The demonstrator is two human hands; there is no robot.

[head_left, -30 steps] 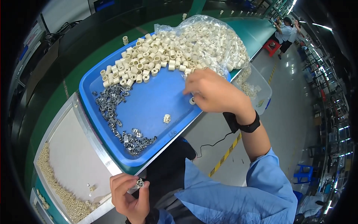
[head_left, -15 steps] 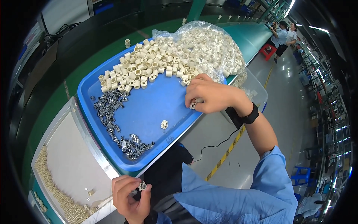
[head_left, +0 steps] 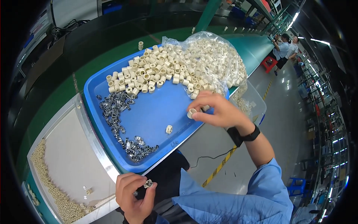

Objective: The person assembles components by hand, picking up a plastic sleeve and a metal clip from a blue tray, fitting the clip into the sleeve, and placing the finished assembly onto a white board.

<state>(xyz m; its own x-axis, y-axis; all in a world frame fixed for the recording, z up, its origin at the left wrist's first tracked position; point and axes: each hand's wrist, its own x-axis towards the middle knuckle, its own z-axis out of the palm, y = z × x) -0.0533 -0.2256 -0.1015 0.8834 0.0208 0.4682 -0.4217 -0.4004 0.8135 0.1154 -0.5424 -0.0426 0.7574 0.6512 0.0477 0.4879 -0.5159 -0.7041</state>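
Note:
Between the thumb and fingertips of my left hand (head_left: 136, 196) is a small round part (head_left: 148, 183) with metal bits in it, held below the near edge of the blue tray (head_left: 128, 164). My right hand (head_left: 218, 110) grips a cream plastic sleeve (head_left: 191, 113) over the tray's right side; another cream piece shows under its fingers. Cream sleeves (head_left: 143, 74) are heaped along the tray's far side. Small metal clips (head_left: 113, 108) lie in a strip down its left side. One separate cream part (head_left: 169, 129) sits on the bare tray bottom near the front.
A clear plastic bag (head_left: 212, 56) full of cream parts rests on the tray's far right. At left, a metal-framed tray (head_left: 63, 160) holds many small beige rings. A translucent bin (head_left: 255, 106) stands beyond my right hand. Two people (head_left: 285, 48) are by the far bench.
My right hand has drawn back slightly toward me, and the sleeve at its fingertips now shows its open end. My left hand still pinches the round part. The whole view has shifted a little.

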